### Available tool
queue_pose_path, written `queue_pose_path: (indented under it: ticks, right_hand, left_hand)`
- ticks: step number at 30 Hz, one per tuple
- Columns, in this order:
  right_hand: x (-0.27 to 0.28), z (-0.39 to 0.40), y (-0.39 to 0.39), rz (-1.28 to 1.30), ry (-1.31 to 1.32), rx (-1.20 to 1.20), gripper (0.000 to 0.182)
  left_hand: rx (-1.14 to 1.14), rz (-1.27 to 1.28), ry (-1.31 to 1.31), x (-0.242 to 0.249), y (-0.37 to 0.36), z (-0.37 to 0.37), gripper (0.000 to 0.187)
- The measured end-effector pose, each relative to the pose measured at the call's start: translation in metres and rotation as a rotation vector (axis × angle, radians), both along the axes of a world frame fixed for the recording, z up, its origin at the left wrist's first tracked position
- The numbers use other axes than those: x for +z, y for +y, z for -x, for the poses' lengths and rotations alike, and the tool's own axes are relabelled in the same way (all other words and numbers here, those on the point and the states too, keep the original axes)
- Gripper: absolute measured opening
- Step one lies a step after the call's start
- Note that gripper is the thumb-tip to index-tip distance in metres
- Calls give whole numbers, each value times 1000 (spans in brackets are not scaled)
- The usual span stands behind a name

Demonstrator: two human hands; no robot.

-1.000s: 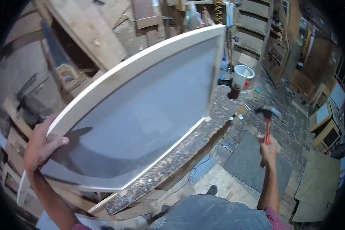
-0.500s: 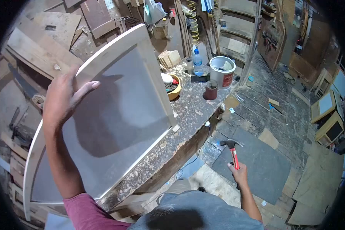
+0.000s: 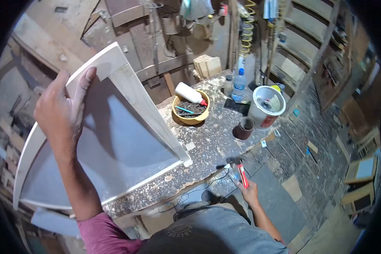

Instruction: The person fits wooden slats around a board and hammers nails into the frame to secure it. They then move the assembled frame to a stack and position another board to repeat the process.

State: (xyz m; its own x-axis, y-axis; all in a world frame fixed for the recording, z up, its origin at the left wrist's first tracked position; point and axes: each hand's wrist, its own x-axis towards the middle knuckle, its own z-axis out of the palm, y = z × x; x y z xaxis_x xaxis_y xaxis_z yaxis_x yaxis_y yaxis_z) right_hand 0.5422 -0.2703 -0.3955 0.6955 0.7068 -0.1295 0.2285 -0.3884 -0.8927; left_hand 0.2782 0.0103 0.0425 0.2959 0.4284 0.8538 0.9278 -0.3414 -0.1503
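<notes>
My left hand (image 3: 63, 112) is closed over the curved upper edge of a pale wooden frame (image 3: 146, 108), thumb on the near side. A smooth grey panel (image 3: 114, 148) fills the frame, which leans on its straight lower edge along the workbench (image 3: 213, 146). At the bench's front edge, my right hand (image 3: 250, 192) grips a hammer (image 3: 242, 174) by its red handle. The dark hammer head points away from me, overlapping the bench edge in this view. Right of the frame sits a yellow bowl (image 3: 194, 121) full of small dark pieces, likely nails.
A white glue-type bottle (image 3: 188, 93) and a blue pencil-like stick (image 3: 184, 109) lie across the bowl. Behind stand a water bottle (image 3: 239, 86), a white bucket (image 3: 262, 113) and a brown cup (image 3: 244, 128). A cable (image 3: 207, 184) hangs below the bench edge.
The frame's upper corner has come down and left with my left hand, uncovering the yellow bowl. My right hand has brought the hammer closer to the bench. The view has turned.
</notes>
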Motion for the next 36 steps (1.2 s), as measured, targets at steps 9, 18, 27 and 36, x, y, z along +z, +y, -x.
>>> queue_pose_path:
  ticks: [9, 18, 27, 36]
  right_hand:
    - [66, -79, 279, -309, -313, 359, 27]
    - [52, -95, 380, -174, -615, 603, 33]
    - [21, -100, 373, -181, -922, 625, 32]
    - [-21, 40, 227, -360, -189, 1282, 13]
  left_hand:
    - [-25, 55, -140, -1, 13, 0, 55]
    - [-1, 33, -194, 1, -3, -3, 56]
    - [4, -24, -57, -3, -8, 18, 58]
    - [50, -99, -63, -4, -51, 148, 55]
